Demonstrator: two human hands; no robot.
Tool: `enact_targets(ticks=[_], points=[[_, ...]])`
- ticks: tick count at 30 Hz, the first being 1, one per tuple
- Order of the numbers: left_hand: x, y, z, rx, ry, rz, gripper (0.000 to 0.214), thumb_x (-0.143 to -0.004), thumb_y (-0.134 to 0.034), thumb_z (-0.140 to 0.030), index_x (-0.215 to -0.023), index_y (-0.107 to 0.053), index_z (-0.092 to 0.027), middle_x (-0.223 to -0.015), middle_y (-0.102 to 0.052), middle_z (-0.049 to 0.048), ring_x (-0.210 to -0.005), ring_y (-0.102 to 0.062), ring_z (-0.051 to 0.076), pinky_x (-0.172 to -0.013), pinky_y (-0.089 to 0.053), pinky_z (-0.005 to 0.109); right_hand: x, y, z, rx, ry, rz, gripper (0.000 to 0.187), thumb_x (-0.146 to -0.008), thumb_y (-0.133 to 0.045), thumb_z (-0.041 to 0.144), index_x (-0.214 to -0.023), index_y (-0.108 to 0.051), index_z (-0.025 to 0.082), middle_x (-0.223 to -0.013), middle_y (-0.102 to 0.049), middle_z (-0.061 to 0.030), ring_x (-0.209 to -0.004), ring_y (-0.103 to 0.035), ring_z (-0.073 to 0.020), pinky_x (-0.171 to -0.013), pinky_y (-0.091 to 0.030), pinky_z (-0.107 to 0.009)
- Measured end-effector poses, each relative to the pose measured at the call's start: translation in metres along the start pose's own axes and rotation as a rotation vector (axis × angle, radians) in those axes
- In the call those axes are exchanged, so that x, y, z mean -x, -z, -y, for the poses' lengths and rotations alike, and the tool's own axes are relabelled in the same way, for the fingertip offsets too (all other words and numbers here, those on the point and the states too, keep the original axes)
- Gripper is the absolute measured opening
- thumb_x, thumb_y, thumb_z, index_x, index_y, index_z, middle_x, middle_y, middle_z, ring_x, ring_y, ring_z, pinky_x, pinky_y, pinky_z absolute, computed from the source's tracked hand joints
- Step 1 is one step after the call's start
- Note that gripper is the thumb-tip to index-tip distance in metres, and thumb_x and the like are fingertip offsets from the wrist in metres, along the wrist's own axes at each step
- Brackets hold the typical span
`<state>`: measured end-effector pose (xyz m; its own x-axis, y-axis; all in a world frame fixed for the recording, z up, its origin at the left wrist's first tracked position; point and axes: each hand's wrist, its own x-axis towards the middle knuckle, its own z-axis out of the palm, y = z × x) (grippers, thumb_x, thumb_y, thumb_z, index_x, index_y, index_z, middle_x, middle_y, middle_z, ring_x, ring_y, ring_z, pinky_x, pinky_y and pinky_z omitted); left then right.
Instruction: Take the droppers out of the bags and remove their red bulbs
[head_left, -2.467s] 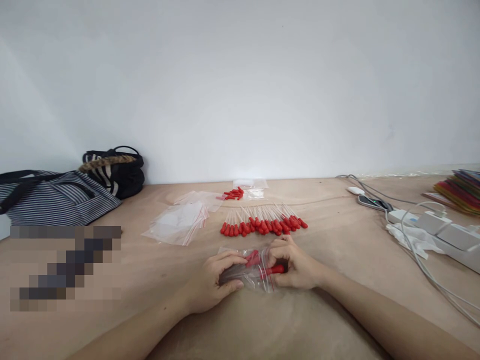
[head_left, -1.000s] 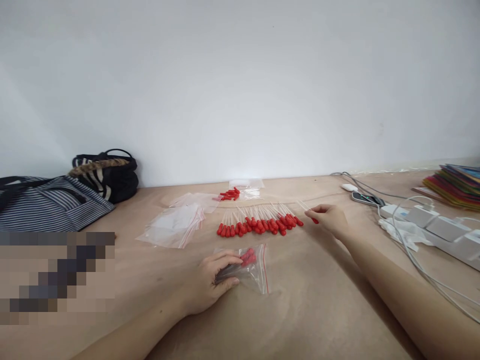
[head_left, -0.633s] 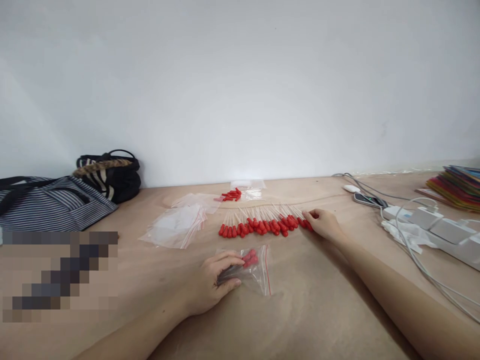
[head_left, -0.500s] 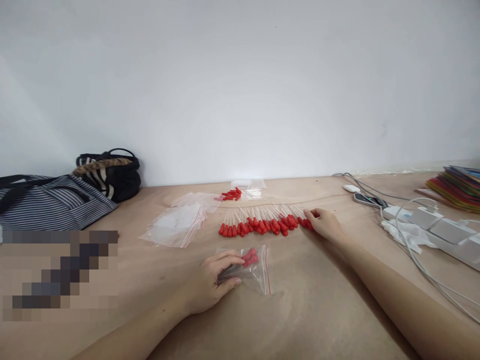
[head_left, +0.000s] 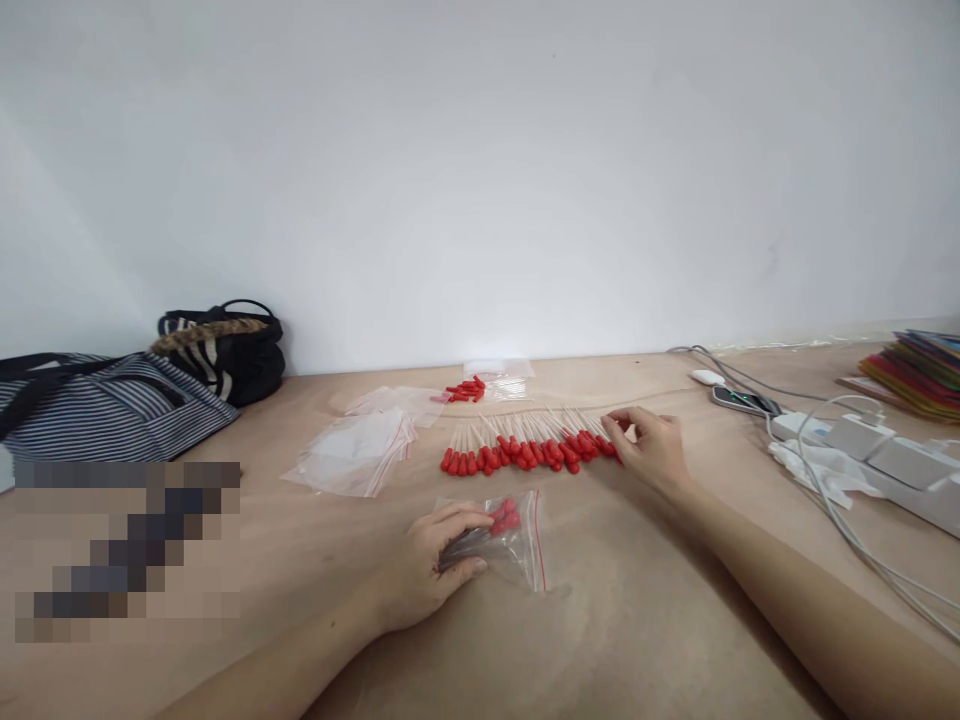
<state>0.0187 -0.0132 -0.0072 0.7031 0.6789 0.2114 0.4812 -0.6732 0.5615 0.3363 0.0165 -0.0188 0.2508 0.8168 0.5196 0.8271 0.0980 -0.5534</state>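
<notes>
My left hand (head_left: 442,555) is closed around a clear zip bag (head_left: 529,550) lying on the table. A few droppers with red bulbs (head_left: 506,517) show inside the bag; its red-striped end points right. Beyond it, many red-bulbed droppers (head_left: 525,455) lie in a row, bulbs toward me and thin pale stems pointing away. At the row's right end my right hand (head_left: 652,445) has its thumb and fingers bent in a pinch at a dropper's stem, the bulb partly hidden by the hand.
Flat zip bags (head_left: 352,450) are piled left of the row. Small red pieces (head_left: 466,389) lie behind it beside a clear bag (head_left: 499,368). A striped bag (head_left: 135,400) and black bag (head_left: 251,355) stand left. At right are a power strip (head_left: 900,460), cables and colourful folders (head_left: 915,370).
My right hand has risen slightly, its fingertips moving from the bulbs up to the stems at the row's right end. My left hand keeps its hold on the bag.
</notes>
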Motion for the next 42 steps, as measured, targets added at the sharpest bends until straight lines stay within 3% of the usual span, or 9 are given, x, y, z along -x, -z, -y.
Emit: enact_targets(ticks=[3, 5, 10, 16, 21, 27, 31, 34, 42], points=[[0.002, -0.001, 0.003, -0.011, 0.039, -0.031, 0.038, -0.078, -0.055, -0.027, -0.115, -0.051, -0.026, -0.117, -0.058, 0.0042, -0.105, -0.054, 0.022, -0.091, -0.043, 0.038, 0.016, 0.002, 0.024, -0.242, 0.266, 0.323, 0.029, -0.080, -0.047, 0.042, -0.075, -0.063, 0.018, -0.062, -0.060, -0.0022, -0.055, -0.050, -0.0123, -0.062, -0.036, -0.028], [0.002, -0.003, 0.005, -0.003, 0.056, -0.065, 0.040, -0.078, -0.055, -0.026, -0.117, -0.050, -0.027, -0.116, -0.058, 0.0032, -0.105, -0.054, 0.021, -0.091, -0.043, 0.037, 0.029, 0.003, 0.040, -0.258, 0.415, 0.483, 0.025, -0.078, -0.054, 0.042, -0.072, -0.064, 0.019, -0.061, -0.060, -0.0005, -0.057, -0.051, -0.0116, -0.068, -0.036, -0.029], [0.002, -0.004, 0.006, 0.044, 0.079, -0.085, 0.040, -0.078, -0.054, -0.025, -0.118, -0.048, -0.025, -0.115, -0.059, 0.0029, -0.103, -0.055, 0.020, -0.091, -0.044, 0.035, 0.050, -0.005, 0.064, -0.239, 0.513, 0.629, 0.021, -0.079, -0.055, 0.041, -0.081, -0.068, 0.024, -0.066, -0.061, 0.0003, -0.066, -0.053, -0.0126, -0.073, -0.031, -0.032], [0.000, 0.001, -0.002, 0.044, 0.030, -0.026, 0.042, -0.077, -0.057, -0.031, -0.118, -0.049, -0.023, -0.115, -0.059, 0.0049, -0.103, -0.054, 0.021, -0.090, -0.044, 0.035, 0.057, -0.017, 0.076, -0.144, 0.490, 0.585, 0.019, -0.080, -0.055, 0.034, -0.095, -0.065, 0.027, -0.071, -0.061, 0.0003, -0.070, -0.052, -0.0141, -0.071, -0.027, -0.030], [-0.001, 0.002, -0.003, 0.086, 0.011, -0.010, 0.031, -0.085, -0.043, -0.026, -0.116, -0.052, -0.024, -0.113, -0.060, 0.0040, -0.100, -0.055, 0.019, -0.090, -0.043, 0.033, 0.060, -0.019, 0.084, -0.039, 0.446, 0.596, 0.023, -0.079, -0.055, 0.035, -0.098, -0.059, 0.023, -0.081, -0.062, -0.0017, -0.079, -0.053, -0.0171, -0.073, -0.026, -0.030], [-0.001, 0.001, -0.003, 0.041, -0.007, 0.011, 0.033, -0.082, -0.049, -0.026, -0.115, -0.052, -0.024, -0.113, -0.059, 0.0043, -0.101, -0.055, 0.020, -0.089, -0.043, 0.033, 0.058, -0.019, 0.081, -0.060, 0.487, 0.567, 0.021, -0.074, -0.061, 0.037, -0.088, -0.058, 0.021, -0.093, -0.059, -0.0031, -0.086, -0.050, -0.0178, -0.075, -0.028, -0.031], [-0.001, 0.001, -0.006, -0.010, 0.020, 0.029, 0.039, -0.079, -0.054, -0.026, -0.117, -0.050, -0.024, -0.120, -0.056, 0.0058, -0.108, -0.052, 0.022, -0.094, -0.041, 0.037, 0.058, -0.021, 0.081, -0.157, 0.556, 0.587, 0.019, -0.077, -0.059, 0.029, -0.094, -0.057, 0.022, -0.098, -0.060, -0.0027, -0.088, -0.049, -0.0171, -0.079, -0.028, -0.033], [-0.001, 0.001, -0.008, -0.025, 0.037, 0.040, 0.043, -0.078, -0.054, -0.024, -0.120, -0.046, -0.023, -0.123, -0.054, 0.0064, -0.111, -0.051, 0.023, -0.095, -0.040, 0.037, 0.061, -0.024, 0.083, -0.119, 0.562, 0.563, 0.022, -0.079, -0.055, 0.025, -0.100, -0.054, 0.022, -0.098, -0.058, -0.0032, -0.089, -0.047, -0.0178, -0.079, -0.029, -0.034], [-0.001, -0.001, -0.005, -0.075, 0.059, 0.069, 0.047, -0.078, -0.053, -0.025, -0.123, -0.042, -0.021, -0.128, -0.050, 0.0085, -0.118, -0.044, 0.025, -0.102, -0.033, 0.043, 0.066, -0.025, 0.086, -0.006, 0.571, 0.527, 0.009, -0.081, -0.051, 0.022, -0.089, -0.051, 0.019, -0.095, -0.057, -0.0040, -0.089, -0.045, -0.0178, -0.076, -0.029, -0.032]])
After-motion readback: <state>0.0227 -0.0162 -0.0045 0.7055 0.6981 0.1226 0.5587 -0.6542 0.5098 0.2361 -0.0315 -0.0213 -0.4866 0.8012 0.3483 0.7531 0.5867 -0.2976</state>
